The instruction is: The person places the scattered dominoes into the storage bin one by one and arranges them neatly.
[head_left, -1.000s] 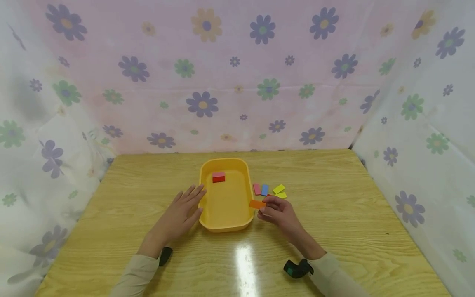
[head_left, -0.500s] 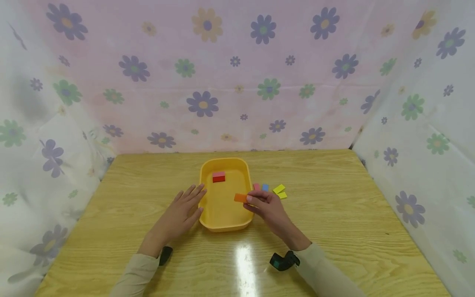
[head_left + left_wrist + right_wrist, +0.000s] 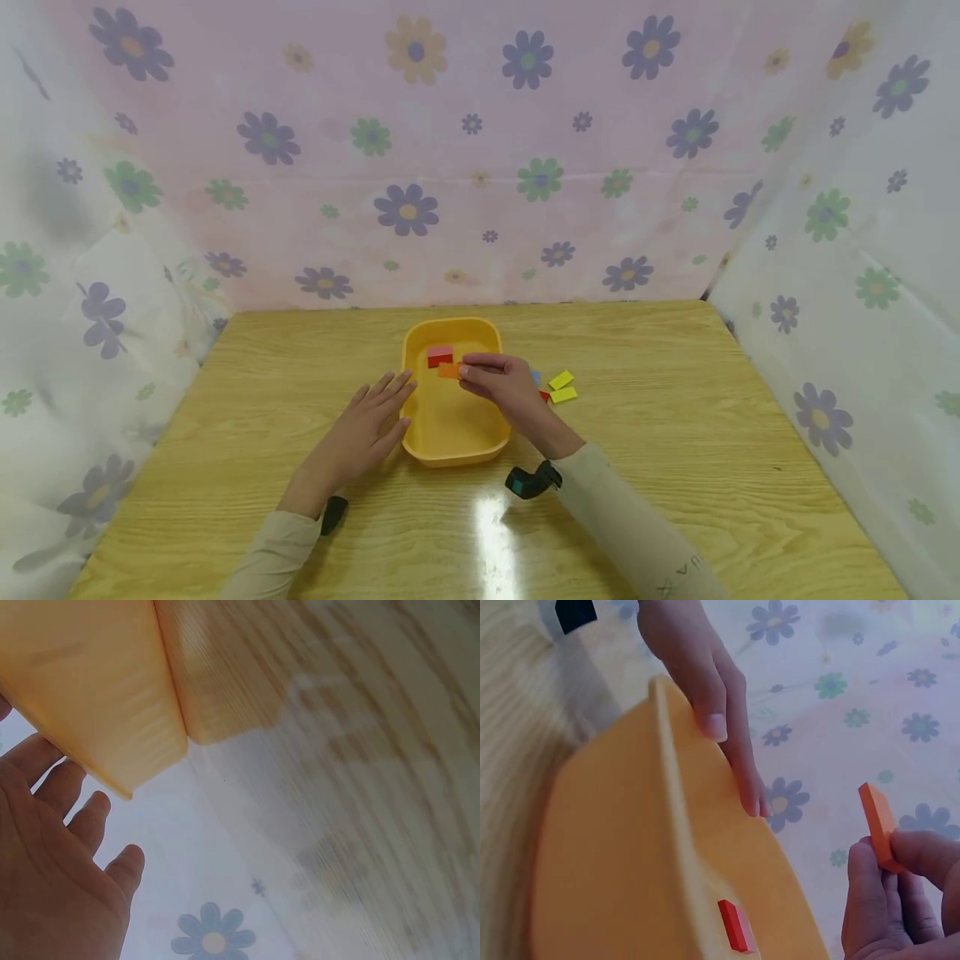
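A yellow plastic tray (image 3: pixel 456 429) stands on the wooden table. At its left rim lies my left hand (image 3: pixel 360 433), fingers straight and touching the edge; the left wrist view has those fingertips (image 3: pixel 90 817) along the tray's side wall. Over the tray, my right hand (image 3: pixel 510 392) pinches a flat orange block (image 3: pixel 448 371) between thumb and fingers. In the right wrist view the orange block (image 3: pixel 880 827) is seen edge-on, above the rim. Inside the tray, near its back left, a pink block (image 3: pixel 440 352) sits on a red one (image 3: pixel 438 362).
Right of the tray, two yellow blocks (image 3: pixel 562 387) lie on the table (image 3: pixel 675 417). Beside them are a red block (image 3: pixel 545 397) and a blue block (image 3: pixel 536 377), both partly hidden by my right hand. Flower-printed cloth (image 3: pixel 465 242) closes off the back and both sides.
My right hand has carried the orange block leftward and forward, from the tray's right rim to over its inside, near the stacked blocks. My left hand has stayed at the rim.
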{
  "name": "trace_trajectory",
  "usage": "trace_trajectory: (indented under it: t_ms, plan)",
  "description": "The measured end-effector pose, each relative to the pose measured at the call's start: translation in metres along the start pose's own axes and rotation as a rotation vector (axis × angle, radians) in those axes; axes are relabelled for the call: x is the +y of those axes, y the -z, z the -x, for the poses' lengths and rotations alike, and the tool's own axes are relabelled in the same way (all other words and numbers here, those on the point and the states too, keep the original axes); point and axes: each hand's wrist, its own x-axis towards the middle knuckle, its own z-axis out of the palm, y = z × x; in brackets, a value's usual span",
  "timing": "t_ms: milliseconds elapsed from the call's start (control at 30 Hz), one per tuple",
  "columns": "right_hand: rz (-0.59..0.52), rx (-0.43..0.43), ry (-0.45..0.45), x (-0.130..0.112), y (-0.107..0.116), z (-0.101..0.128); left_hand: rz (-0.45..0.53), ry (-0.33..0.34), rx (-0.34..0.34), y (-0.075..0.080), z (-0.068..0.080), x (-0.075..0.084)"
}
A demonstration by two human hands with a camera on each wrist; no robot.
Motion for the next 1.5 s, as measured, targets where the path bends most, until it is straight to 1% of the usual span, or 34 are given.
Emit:
trace_trajectory:
  t_ms: [133, 233, 400, 567, 700, 800, 900, 1167, 1400, 1500]
  plan:
    - [0.082, -0.019, 0.003, -0.003, -0.009, -0.02, -0.009, -0.001, -0.001, 0.001, 0.0, 0.001]
    - [0.144, -0.022, -0.011, -0.004, -0.014, -0.037, -0.012, -0.005, 0.001, 0.001, -0.001, 0.001]
    - [0.221, 0.039, -0.084, -0.002, -0.017, -0.061, -0.021, -0.009, 0.005, 0.001, -0.001, 0.001]
    - [0.349, 0.075, -0.143, 0.006, -0.017, -0.073, -0.015, -0.005, 0.007, 0.001, 0.0, 0.001]
    - [0.443, 0.096, -0.166, 0.014, -0.017, -0.077, -0.019, 0.006, 0.003, 0.001, 0.0, 0.0]
    - [0.531, 0.117, -0.167, 0.022, -0.015, -0.078, -0.032, 0.008, 0.002, 0.0, -0.001, 0.0]
    - [0.589, 0.13, -0.161, 0.027, -0.013, -0.077, -0.044, 0.011, -0.001, 0.0, -0.002, 0.001]
    - [0.642, 0.178, -0.192, 0.028, -0.013, -0.077, -0.073, 0.01, 0.007, 0.001, -0.002, 0.004]
    - [0.67, 0.2, -0.171, 0.026, -0.015, -0.076, -0.089, 0.011, 0.007, 0.001, -0.003, 0.004]
    - [0.703, 0.211, -0.157, 0.025, -0.015, -0.077, -0.093, 0.006, 0.007, 0.001, -0.004, 0.005]
